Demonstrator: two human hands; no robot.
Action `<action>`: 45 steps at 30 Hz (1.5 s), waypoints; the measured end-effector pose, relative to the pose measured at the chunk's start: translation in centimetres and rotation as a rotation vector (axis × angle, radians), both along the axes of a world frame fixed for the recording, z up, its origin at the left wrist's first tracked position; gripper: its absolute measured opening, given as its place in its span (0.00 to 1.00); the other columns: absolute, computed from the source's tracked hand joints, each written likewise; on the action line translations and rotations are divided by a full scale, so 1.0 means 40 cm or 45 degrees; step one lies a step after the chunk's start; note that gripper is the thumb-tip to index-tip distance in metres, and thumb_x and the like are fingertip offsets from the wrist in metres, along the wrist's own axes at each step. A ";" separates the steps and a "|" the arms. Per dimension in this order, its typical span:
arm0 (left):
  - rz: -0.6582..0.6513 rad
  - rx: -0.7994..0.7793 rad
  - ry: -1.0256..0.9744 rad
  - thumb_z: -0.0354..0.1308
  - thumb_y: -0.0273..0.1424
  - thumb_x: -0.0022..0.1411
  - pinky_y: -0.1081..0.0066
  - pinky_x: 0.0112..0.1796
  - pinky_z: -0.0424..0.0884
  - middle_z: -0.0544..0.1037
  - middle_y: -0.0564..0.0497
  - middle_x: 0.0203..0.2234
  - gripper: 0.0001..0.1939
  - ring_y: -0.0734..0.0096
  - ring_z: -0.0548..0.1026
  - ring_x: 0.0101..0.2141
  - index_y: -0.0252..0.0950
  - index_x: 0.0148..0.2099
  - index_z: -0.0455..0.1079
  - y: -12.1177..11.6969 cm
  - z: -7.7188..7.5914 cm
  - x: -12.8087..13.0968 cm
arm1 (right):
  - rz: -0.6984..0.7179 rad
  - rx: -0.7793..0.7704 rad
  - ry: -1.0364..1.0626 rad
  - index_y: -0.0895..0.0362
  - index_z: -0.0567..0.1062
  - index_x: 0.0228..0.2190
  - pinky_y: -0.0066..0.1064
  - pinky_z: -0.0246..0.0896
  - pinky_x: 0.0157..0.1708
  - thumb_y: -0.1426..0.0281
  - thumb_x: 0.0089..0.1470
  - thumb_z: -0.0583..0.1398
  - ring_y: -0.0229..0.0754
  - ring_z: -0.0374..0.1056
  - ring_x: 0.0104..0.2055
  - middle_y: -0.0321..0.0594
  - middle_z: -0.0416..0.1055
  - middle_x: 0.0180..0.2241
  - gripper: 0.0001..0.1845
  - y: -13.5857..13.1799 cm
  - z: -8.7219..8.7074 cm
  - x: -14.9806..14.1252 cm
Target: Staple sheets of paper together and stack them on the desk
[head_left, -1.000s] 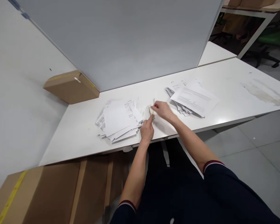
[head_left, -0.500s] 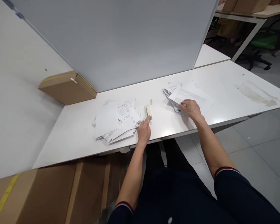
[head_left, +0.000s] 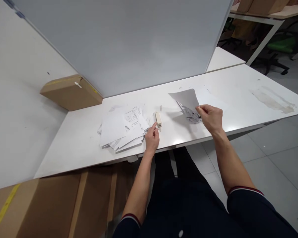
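My right hand [head_left: 210,117] pinches a white paper sheet [head_left: 186,98] and holds it lifted above the right stack of printed papers [head_left: 192,114] on the white table [head_left: 238,89]. A small cream stapler [head_left: 158,119] lies in the table's middle. My left hand [head_left: 152,138] rests by the near edge, fingers loosely curled, its fingertips touching the stapler's near end. To the left of that hand a fanned pile of printed sheets [head_left: 123,127] lies flat.
A grey partition board [head_left: 129,43] stands along the table's far side. A cardboard box [head_left: 71,92] sits at the far left corner, and large cardboard boxes [head_left: 57,201] stand below the near edge. Desks and chairs [head_left: 280,43] are at the far right.
My right hand left the stapler, moved right to the stack and lifted its top sheet. My left hand stayed by the stapler.
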State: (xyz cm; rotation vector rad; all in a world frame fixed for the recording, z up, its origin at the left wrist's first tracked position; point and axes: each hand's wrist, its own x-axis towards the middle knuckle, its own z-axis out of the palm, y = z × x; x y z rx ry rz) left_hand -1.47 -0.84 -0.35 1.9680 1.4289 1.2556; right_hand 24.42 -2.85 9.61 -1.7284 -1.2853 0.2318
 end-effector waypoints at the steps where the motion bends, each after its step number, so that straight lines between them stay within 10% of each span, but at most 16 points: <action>1: -0.007 -0.047 -0.113 0.49 0.37 0.64 0.71 0.34 0.69 0.76 0.46 0.36 0.21 0.72 0.71 0.31 0.37 0.57 0.64 -0.002 0.005 -0.001 | 0.046 0.016 0.135 0.58 0.78 0.26 0.31 0.58 0.27 0.61 0.50 0.60 0.40 0.66 0.26 0.38 0.72 0.22 0.13 -0.019 0.012 -0.013; 8: -0.207 -0.420 -1.038 0.62 0.45 0.52 0.67 0.46 0.70 0.77 0.44 0.42 0.28 0.66 0.74 0.45 0.37 0.52 0.68 -0.034 0.074 0.016 | 0.436 -0.073 0.683 0.57 0.72 0.20 0.28 0.56 0.24 0.59 0.44 0.65 0.35 0.60 0.23 0.33 0.65 0.19 0.15 -0.097 -0.005 -0.096; 14: -0.005 -0.595 -1.461 0.67 0.41 0.46 0.67 0.46 0.70 0.79 0.49 0.32 0.18 0.69 0.76 0.39 0.34 0.36 0.75 -0.058 0.096 0.023 | 0.559 -0.176 0.976 0.57 0.67 0.18 0.26 0.52 0.23 0.59 0.39 0.67 0.33 0.56 0.22 0.31 0.62 0.19 0.18 -0.110 -0.057 -0.150; 20: 0.092 -0.623 -1.446 0.66 0.41 0.48 0.71 0.40 0.72 0.79 0.49 0.31 0.17 0.73 0.76 0.34 0.32 0.36 0.75 -0.056 0.061 0.013 | 0.452 -0.076 0.953 0.56 0.62 0.18 0.26 0.48 0.21 0.54 0.46 0.63 0.32 0.51 0.21 0.30 0.54 0.17 0.22 -0.106 -0.071 -0.142; 27: 0.195 -0.499 -1.407 0.65 0.42 0.48 0.74 0.35 0.70 0.75 0.53 0.25 0.17 0.77 0.72 0.29 0.33 0.31 0.68 -0.061 0.062 -0.024 | -0.156 0.165 -0.049 0.54 0.71 0.27 0.30 0.55 0.26 0.58 0.55 0.55 0.38 0.59 0.25 0.35 0.63 0.22 0.14 -0.156 0.000 0.000; 30: 0.228 -0.447 -1.352 0.64 0.41 0.49 0.76 0.31 0.67 0.70 0.58 0.21 0.17 0.81 0.68 0.24 0.34 0.27 0.64 -0.064 0.071 -0.026 | -0.257 0.367 0.005 0.52 0.73 0.30 0.33 0.57 0.28 0.60 0.54 0.58 0.40 0.62 0.26 0.36 0.67 0.24 0.09 -0.187 0.040 0.026; 35: 0.202 -0.321 -1.242 0.61 0.41 0.54 0.77 0.31 0.65 0.66 0.59 0.20 0.16 0.80 0.66 0.24 0.36 0.27 0.60 -0.075 0.098 -0.002 | 0.010 0.578 0.671 0.50 0.70 0.27 0.34 0.62 0.28 0.58 0.52 0.59 0.39 0.65 0.27 0.35 0.67 0.25 0.10 -0.201 0.060 0.000; 45: 0.014 -0.250 -0.804 0.51 0.42 0.63 0.75 0.29 0.60 0.58 0.57 0.20 0.17 0.77 0.59 0.23 0.38 0.27 0.56 -0.141 0.173 0.039 | 0.494 0.031 0.906 0.55 0.68 0.25 0.31 0.63 0.31 0.58 0.48 0.61 0.39 0.66 0.33 0.38 0.70 0.33 0.14 -0.087 -0.067 -0.127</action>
